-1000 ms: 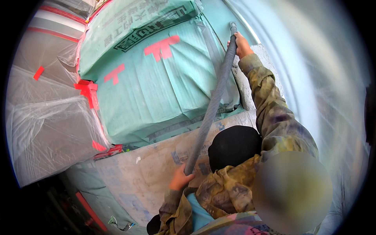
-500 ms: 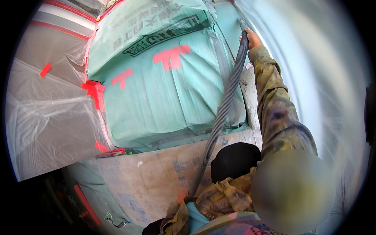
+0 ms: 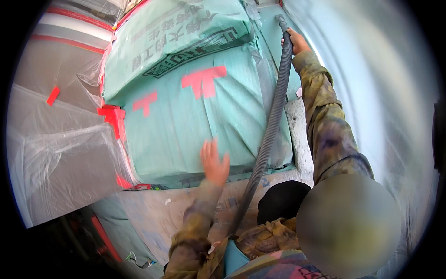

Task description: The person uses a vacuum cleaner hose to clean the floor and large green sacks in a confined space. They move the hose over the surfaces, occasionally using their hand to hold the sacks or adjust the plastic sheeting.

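My right hand (image 3: 298,41) is wrapped round a grey ribbed vacuum hose (image 3: 274,116) near its far end, with the arm stretched out at the right. From there the hose slants down toward my body. My left hand (image 3: 214,162) is raised, its fingers spread and somewhat blurred, with nothing in it. It hovers before the lower part of a large block wrapped in a green plastic sheet (image 3: 167,125); whether it touches the sheet I cannot tell. Two patches of pink-red tape (image 3: 204,81) stick to the sheet's front.
Clear plastic film (image 3: 60,153) edged with red tape covers the left side. Pale sheeting (image 3: 371,93) hangs along the right. A stained, dusty protective cover (image 3: 144,209) spreads below the wrapped block. A black rounded thing (image 3: 282,201) lies close to my body. A round blur hides the lower right.
My left hand has come up from the lower edge toward the green sheet, fingers spread. My right hand and the hose end have shifted slightly up and left in the picture.
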Tool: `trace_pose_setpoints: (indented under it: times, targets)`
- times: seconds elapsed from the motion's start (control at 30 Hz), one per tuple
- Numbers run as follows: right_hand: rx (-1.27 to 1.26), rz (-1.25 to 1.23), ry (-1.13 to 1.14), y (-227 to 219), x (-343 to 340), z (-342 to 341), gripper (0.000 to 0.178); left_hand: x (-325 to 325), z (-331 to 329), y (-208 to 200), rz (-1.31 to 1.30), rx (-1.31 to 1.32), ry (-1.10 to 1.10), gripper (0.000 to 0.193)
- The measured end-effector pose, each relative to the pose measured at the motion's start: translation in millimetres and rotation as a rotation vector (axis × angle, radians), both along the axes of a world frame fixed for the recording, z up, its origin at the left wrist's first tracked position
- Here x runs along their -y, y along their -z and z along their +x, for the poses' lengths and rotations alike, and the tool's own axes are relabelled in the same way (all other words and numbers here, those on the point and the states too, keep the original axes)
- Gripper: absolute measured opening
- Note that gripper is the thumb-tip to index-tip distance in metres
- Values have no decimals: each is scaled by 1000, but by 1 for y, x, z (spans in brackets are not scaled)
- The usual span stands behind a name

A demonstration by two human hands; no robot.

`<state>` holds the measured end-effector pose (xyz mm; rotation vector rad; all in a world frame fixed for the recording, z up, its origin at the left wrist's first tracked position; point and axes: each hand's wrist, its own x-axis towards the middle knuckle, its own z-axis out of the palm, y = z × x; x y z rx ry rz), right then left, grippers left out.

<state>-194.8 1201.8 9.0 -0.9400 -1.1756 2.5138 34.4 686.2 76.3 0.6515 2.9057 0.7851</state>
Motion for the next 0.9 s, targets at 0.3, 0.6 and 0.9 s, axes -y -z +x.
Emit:
trace_pose_setpoints:
  times: [0.3,0.6,0.9]
  targets:
    - [2,53,-33,-7,-9,-52,56,-119,-87,34,-292,-13,19,85]
    - [33,68,78,-10,-9,-122,48,-116,-93,27,-318,70,24,82]
    - [66,39,110,-12,-28,-152,33,-114,-98,38,-326,81,34,78]
